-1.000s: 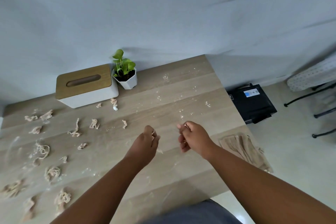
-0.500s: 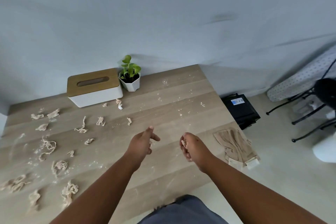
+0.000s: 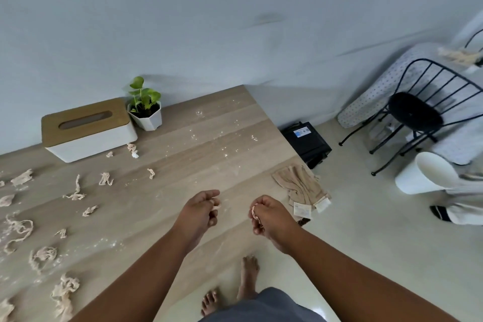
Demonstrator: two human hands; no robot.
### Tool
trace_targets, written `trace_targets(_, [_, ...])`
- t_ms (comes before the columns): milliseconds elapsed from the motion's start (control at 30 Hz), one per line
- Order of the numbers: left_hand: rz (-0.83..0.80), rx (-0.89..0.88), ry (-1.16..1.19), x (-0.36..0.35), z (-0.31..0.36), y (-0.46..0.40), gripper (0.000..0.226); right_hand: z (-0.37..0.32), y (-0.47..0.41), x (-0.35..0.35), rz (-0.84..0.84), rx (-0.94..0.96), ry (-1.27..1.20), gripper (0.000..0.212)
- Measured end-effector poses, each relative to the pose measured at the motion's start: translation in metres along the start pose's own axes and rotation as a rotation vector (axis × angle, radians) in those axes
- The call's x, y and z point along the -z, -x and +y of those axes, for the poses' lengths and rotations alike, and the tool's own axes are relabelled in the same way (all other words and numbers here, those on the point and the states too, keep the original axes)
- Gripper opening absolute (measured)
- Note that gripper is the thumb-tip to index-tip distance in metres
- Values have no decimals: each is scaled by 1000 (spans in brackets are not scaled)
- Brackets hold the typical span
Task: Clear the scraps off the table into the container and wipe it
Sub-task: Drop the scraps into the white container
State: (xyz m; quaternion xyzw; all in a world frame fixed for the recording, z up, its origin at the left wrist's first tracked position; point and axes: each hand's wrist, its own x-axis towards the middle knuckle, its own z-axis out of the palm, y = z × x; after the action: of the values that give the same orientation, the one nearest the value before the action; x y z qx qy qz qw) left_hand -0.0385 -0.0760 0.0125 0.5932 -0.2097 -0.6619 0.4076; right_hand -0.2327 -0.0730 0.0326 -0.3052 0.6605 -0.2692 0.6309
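Pale dough-like scraps (image 3: pixel 75 192) lie scattered over the left half of the wooden table (image 3: pixel 209 154), with white crumbs dusted across its middle. My left hand (image 3: pixel 200 209) hovers above the table's near right part and pinches a small scrap in its fingertips. My right hand (image 3: pixel 266 214), just beyond the table's right edge, has its fingers curled round another scrap. A white container (image 3: pixel 426 174) lies tilted on the floor far to the right. A beige cloth (image 3: pixel 300 185) hangs over the table's right edge.
A tissue box with a wooden lid (image 3: pixel 86 129) and a small potted plant (image 3: pixel 145 110) stand at the back by the wall. A black box (image 3: pixel 307 142) sits on the floor beside the table. A black wire chair (image 3: pixel 423 112) stands at right. My bare feet (image 3: pixel 245 280) are below.
The view has swung right, bringing the chair and white container into sight. Both hands have drifted right, and my left hand's fingers have closed on a scrap.
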Motion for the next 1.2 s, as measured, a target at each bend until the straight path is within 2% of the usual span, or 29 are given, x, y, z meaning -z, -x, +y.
trace_targets(233, [-109,-27,4,-25,8,6,28,-6,15,33,41,5,-112,27])
trace_targets(433, [-84,-49,-87,-63,14,6,32,-16,28,69,43,-36,-255,25])
trace_targets(633, [-79,-2,-44,-136,-7,17,35,-10,42,135,34,-128,-477,27])
trace_targets(767, [-59,32,-56,-196,-23,28,35,4,42,187,67,-128,-465,24])
trace_targets(1000, [3,77,-116,-282,-51,40,20,37,37,271,86,-69,-521,18])
trace_targets(1200, [13,43,-246,-332,-79,38,29,61,16,329,113,-60,-584,16])
